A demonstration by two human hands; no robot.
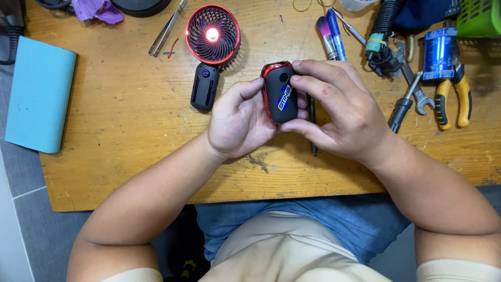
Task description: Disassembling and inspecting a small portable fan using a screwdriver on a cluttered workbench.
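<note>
black and red handle casing [279, 94] is shown held upright above the wooden desk [130, 136], near its front edge, between both hands. the left hand [241, 122] is cupped against the casing's left side, its thumb laid along the red rim. the right hand [334, 112] is closed over the right side — its fingers [313, 68] are pinching the casing, fingertips pressed on the top near a small round button and thumb tucked beneath the lower end. a thin dark rod [313, 125] is partly seen under the right hand; what it belongs to cannot be told.

behind the hands, a small round fan head [213, 34] with a red rim and a glowing centre is laid flat on the desk, with a second black handle piece [204, 86] just below it. tweezers [167, 28] are seen to the fan's left, and a pale blue rectangular block [39, 94] overhangs the desk's left edge. to the right lie two pens [331, 36], a screwdriver [402, 109], a spanner [417, 86] and yellow-handled pliers [451, 99] — well apart from the casing.
</note>
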